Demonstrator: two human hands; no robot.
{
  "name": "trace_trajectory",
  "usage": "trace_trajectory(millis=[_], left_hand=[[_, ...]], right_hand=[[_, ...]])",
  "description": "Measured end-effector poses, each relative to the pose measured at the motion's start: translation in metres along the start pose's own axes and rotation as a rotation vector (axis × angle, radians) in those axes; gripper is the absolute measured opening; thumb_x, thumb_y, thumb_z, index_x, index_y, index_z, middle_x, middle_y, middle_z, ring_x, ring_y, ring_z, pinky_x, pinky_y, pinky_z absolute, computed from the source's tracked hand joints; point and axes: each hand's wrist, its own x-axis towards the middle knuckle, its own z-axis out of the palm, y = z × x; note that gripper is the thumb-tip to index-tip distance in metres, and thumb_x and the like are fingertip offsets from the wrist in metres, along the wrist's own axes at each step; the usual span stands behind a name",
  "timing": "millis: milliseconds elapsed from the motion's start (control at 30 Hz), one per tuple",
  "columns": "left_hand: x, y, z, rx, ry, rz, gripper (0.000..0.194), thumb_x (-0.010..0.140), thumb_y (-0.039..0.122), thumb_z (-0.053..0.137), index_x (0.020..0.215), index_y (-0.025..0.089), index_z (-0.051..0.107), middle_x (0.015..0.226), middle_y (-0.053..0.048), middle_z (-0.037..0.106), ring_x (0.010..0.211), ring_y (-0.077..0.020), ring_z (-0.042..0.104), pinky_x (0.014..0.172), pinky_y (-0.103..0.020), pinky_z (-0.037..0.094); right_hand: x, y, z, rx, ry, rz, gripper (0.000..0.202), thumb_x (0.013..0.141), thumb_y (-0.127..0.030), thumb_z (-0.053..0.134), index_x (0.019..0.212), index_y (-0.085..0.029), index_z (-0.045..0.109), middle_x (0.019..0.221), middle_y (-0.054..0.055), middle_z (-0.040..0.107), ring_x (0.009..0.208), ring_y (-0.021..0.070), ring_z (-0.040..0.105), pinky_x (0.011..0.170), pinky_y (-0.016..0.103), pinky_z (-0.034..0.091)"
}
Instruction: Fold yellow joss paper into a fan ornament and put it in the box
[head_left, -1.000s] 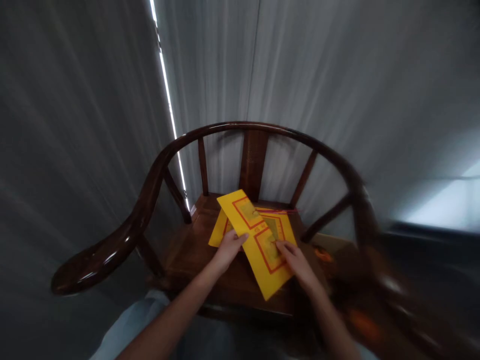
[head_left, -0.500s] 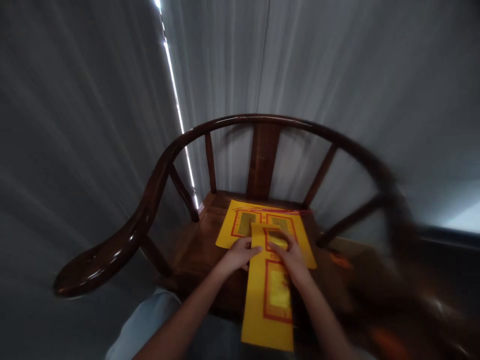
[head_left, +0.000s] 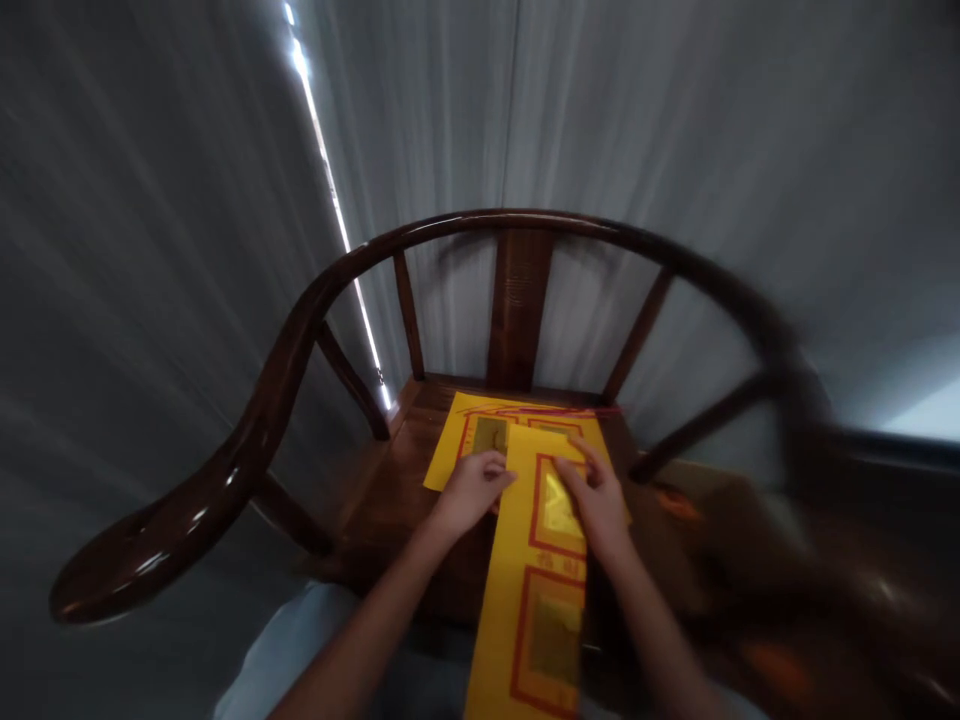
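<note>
Dark glossy wood comes first, taking the yellow sheet [head_left: 529,558] I hold as the clock's centre: the chair arm [head_left: 262,410] curves between nine and ten o'clock, then the brown seat [head_left: 382,478]. At ten, my left hand [head_left: 470,490] pinches the sheet's left edge between thumb and bent fingers; that grip should be light yet steady enough to anchor the paper. At twelve, a lower sheet [head_left: 450,440] lies on the seat, partly hidden, thin pink-red strands [head_left: 562,412] across its far end. Mine stretches from over it toward me, its near end out of view. At two, my right hand [head_left: 602,503] is loosely spread, thumb on the printed face by the right edge; I cannot tell whether its fingers grip behind. Paper probably creases easily, so pressure along that edge is best kept even. Between two and three, something orange [head_left: 679,503] sits blurred.
</note>
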Motion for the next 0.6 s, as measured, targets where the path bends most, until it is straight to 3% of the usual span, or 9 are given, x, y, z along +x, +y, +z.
trace_trajectory(millis=[133,233,333,400,500,600], left_hand=[[-0.01,-0.002,0.003,0.078,-0.051,-0.08,0.009,0.078,0.022,0.066,0.078,0.015,0.06,0.067,0.001,0.067,0.045,-0.0091,0.058,0.039,-0.017,0.045],[-0.014,-0.001,0.004,0.075,-0.096,-0.142,0.017,0.079,0.03,0.068,0.086,0.014,0.065,0.073,-0.002,0.071,0.053,-0.0126,0.063,0.04,-0.018,0.045],[-0.019,0.0,0.001,0.048,-0.122,-0.079,0.02,0.079,0.031,0.069,0.086,0.012,0.069,0.072,-0.004,0.073,0.058,-0.015,0.067,0.047,-0.02,0.05],[-0.02,0.004,-0.005,-0.012,0.014,0.029,0.018,0.079,0.028,0.069,0.084,0.011,0.069,0.072,-0.006,0.074,0.062,-0.0162,0.069,0.054,-0.021,0.053],[-0.022,0.015,-0.018,-0.09,0.259,0.121,0.023,0.079,0.033,0.07,0.086,0.011,0.068,0.072,-0.007,0.074,0.066,-0.0197,0.07,0.054,-0.024,0.056],[-0.027,0.021,-0.026,-0.183,0.342,0.121,0.027,0.084,0.037,0.067,0.092,0.011,0.066,0.073,-0.006,0.074,0.072,-0.0199,0.072,0.06,-0.027,0.059]], right_hand=[[0.001,0.002,0.001,0.021,0.094,0.088,0.065,0.067,-0.052,0.076,0.12,-0.017,0.064,0.074,0.0,0.067,0.062,0.0182,0.061,0.058,0.03,0.051],[0.002,-0.001,0.003,0.064,0.087,0.097,0.068,0.066,-0.052,0.077,0.123,-0.018,0.061,0.07,-0.001,0.065,0.059,0.018,0.06,0.056,0.03,0.05],[0.001,-0.01,0.005,0.171,0.076,0.133,0.081,0.066,-0.05,0.078,0.136,-0.021,0.047,0.075,-0.001,0.068,0.064,0.0197,0.064,0.059,0.031,0.052],[-0.003,-0.015,0.007,0.198,0.026,0.189,0.085,0.066,-0.047,0.079,0.138,-0.023,0.042,0.078,-0.002,0.069,0.069,0.0198,0.066,0.061,0.031,0.053],[-0.013,-0.019,0.007,0.142,-0.19,0.284,0.069,0.064,-0.042,0.081,0.124,-0.021,0.055,0.077,-0.002,0.07,0.071,0.0201,0.067,0.063,0.031,0.054],[-0.022,-0.02,0.006,0.07,-0.308,0.302,0.053,0.064,-0.04,0.079,0.111,-0.02,0.063,0.074,0.0,0.071,0.066,0.0202,0.067,0.06,0.031,0.054]])
